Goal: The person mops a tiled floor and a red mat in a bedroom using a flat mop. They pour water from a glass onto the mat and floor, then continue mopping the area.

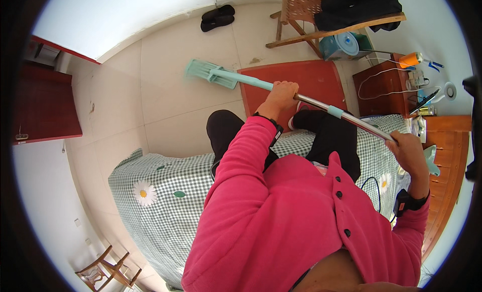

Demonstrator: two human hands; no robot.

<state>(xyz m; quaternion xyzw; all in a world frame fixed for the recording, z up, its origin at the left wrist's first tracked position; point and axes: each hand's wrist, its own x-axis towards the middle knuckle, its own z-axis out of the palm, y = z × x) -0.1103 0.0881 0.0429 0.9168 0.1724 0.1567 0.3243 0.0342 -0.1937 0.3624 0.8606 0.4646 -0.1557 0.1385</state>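
A mop with a pale teal flat head (211,73) and a metal pole (359,122) stretches across the view. My left hand (282,95) is wrapped round the pole just above its teal lower section. Farther up, my right hand (407,150) grips the pole near its upper end. A pale teal piece (431,160) shows just beyond my right hand; whether it belongs to the mop I cannot tell. The mop head is over the tiled floor (175,93), left of a red mat (296,81), and its left end is blurred.
I sit on a bed with a green checked cover (165,191). Black shoes (217,18) lie by the far wall. A wooden folding chair (286,42) holds black clothing (356,11). Near it stand a blue bin (339,47) and a brown cabinet (376,86) with cables.
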